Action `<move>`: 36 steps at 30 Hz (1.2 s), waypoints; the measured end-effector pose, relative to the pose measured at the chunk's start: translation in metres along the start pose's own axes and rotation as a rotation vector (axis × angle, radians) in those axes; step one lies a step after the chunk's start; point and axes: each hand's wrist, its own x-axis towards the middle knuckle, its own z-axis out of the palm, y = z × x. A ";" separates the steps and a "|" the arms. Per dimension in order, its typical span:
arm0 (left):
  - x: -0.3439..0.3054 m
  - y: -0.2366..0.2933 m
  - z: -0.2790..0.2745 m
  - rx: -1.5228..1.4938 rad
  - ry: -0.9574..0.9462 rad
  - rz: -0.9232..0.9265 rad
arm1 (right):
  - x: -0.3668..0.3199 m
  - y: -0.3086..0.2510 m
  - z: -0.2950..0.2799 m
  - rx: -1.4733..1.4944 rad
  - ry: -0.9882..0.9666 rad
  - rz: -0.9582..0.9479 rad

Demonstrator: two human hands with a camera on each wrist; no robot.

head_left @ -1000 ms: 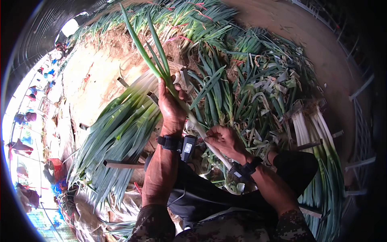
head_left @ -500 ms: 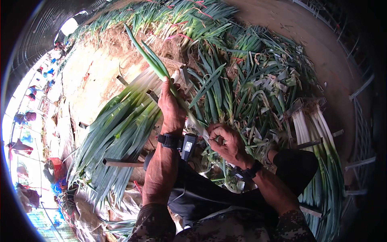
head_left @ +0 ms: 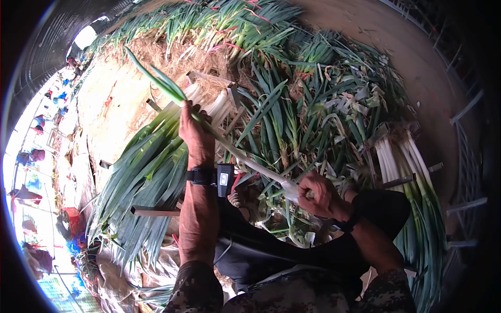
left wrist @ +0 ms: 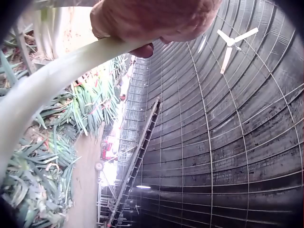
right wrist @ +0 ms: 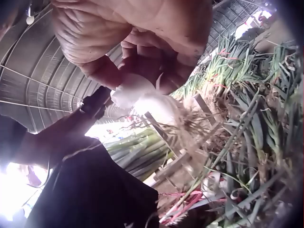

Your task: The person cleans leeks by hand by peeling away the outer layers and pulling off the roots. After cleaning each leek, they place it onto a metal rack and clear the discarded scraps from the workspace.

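I hold one long green onion [head_left: 237, 154] across my lap with both hands. My left hand [head_left: 194, 128] grips it near the top of the white stalk, where the green leaves [head_left: 154, 73] fan up and to the left. My right hand [head_left: 318, 194] grips the root end of the stalk. The right wrist view shows that hand's fingers [right wrist: 137, 42] curled round the white bulb [right wrist: 142, 97], with its pale roots hanging out. The left wrist view shows the pale stalk [left wrist: 52, 78] passing under my left hand's fingers [left wrist: 152, 19].
A stack of cleaned green onions [head_left: 151, 172] lies in a wooden rack [head_left: 156, 211] on my left. Loose onions and peeled skins [head_left: 323, 115] cover the ground ahead. More white stalks [head_left: 402, 161] lie on my right. Bare dirt floor [head_left: 396, 47] lies beyond.
Both hands have swung the onion leftward and flatter: the left hand moved left, and the right hand slid down the stalk to the root end.
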 end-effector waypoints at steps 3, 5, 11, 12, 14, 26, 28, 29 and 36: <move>0.010 0.015 -0.010 0.083 -0.019 0.139 | -0.044 0.037 0.005 -0.140 -0.150 0.173; 0.014 0.021 -0.009 0.037 0.017 0.150 | -0.077 0.074 0.012 -0.263 -0.339 0.335; 0.011 0.028 -0.006 -0.059 -0.028 0.084 | -0.029 0.035 0.005 -0.194 -0.114 0.379; 0.011 0.028 -0.006 -0.070 -0.030 0.071 | -0.017 0.029 0.006 -0.117 -0.009 0.342; 0.012 0.026 -0.007 -0.121 -0.064 0.051 | 0.006 0.016 0.009 -0.013 0.101 0.287; 0.019 0.029 -0.014 -0.336 -0.193 -0.055 | 0.042 0.001 0.029 0.062 0.059 0.237; 0.017 0.029 -0.012 -0.329 -0.178 -0.048 | 0.042 0.002 0.030 0.024 0.079 0.211; 0.017 0.028 -0.012 -0.323 -0.206 -0.040 | 0.042 0.002 0.030 0.003 0.089 0.198; 0.018 0.025 -0.014 -0.317 -0.352 -0.003 | 0.036 0.008 0.032 -0.145 0.137 0.142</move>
